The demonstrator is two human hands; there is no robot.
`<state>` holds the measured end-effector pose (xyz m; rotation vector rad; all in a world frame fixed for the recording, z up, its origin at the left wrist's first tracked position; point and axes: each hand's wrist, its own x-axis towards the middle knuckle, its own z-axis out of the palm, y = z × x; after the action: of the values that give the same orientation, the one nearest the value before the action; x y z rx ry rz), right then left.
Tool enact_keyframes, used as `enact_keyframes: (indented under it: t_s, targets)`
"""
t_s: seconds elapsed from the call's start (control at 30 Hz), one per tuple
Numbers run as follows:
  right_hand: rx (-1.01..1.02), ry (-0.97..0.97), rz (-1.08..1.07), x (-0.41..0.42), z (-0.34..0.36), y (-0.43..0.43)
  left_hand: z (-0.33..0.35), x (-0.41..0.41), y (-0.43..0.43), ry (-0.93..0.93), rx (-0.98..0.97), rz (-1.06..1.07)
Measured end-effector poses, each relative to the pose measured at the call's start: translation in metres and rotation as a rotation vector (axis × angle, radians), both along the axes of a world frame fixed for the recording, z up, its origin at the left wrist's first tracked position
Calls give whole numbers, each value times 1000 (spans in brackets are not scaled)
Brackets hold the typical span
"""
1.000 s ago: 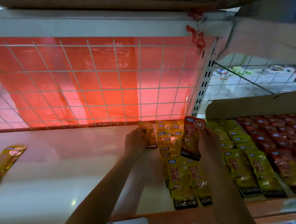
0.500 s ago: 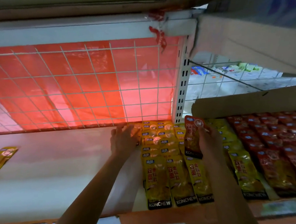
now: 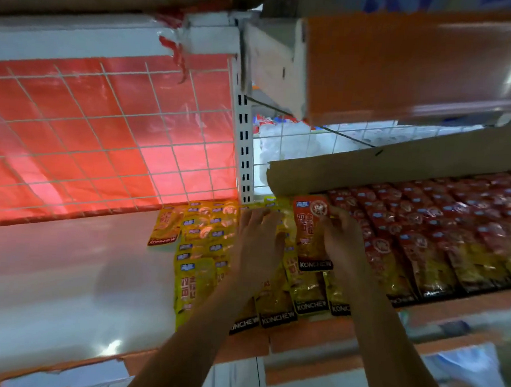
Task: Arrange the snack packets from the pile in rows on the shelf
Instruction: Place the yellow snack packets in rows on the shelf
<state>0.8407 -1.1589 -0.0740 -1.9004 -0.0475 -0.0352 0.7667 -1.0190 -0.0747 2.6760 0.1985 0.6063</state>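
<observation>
White shelf (image 3: 66, 272) — left hand (image 3: 258, 238) flat on yellow packets (image 3: 196, 279), right hand (image 3: 343, 239) pinching red packet (image 3: 310, 231).

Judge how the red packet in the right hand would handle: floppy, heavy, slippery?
Probably light and floppy: the red packet is a thin flat pouch pinched by the right hand. Likely slippery, since its film looks glossy.

left hand (image 3: 259, 238): moved right, now flat on the yellow packets (image 3: 199, 249)
orange-yellow packet (image 3: 165, 227): let go, lies left of rows
</observation>
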Motion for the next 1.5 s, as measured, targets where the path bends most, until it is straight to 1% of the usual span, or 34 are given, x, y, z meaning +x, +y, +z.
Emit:
enact_keyframes:
  t_s: [0.13,0.23,0.33,0.43,0.53,0.63,0.7,0.8,1.03,1.17,1.33,1.5]
  targets:
    - [-8,8,-20,-5,-2,-28,4,1,-30,18,45,-99]
    - [-13,28,-86,-9,-3,-52,3,7,-53,80,92,-154]
    - [-41,1,-118,-5,-4,-78,3,15,-79,101,66,-193]
    - [-3,-25,-142,4,-7,-103,0,23,-104,98,100,-209]
    - [-18,-37,-137,21,-7,-130,-3,40,-127,96,97,-218]
    - [-23,-65,-126,46,-6,-169,-4,61,-161,121,122,-230]
    - [-28,-96,-143,64,-2,-201,-6,74,-188,144,117,-202]
    - [-46,-170,-163,89,4,-249,-8,90,-232,102,73,-184]
    - [-97,-186,-196,141,-5,-344,-14,125,-328,39,31,-196]
    - [-101,-227,-225,164,-9,-387,-24,142,-365,51,91,-215]
    - [-113,-223,-233,182,-15,-420,-34,153,-399,52,127,-259]
    - [-121,-228,-197,188,-23,-426,-44,163,-414,10,187,-259]
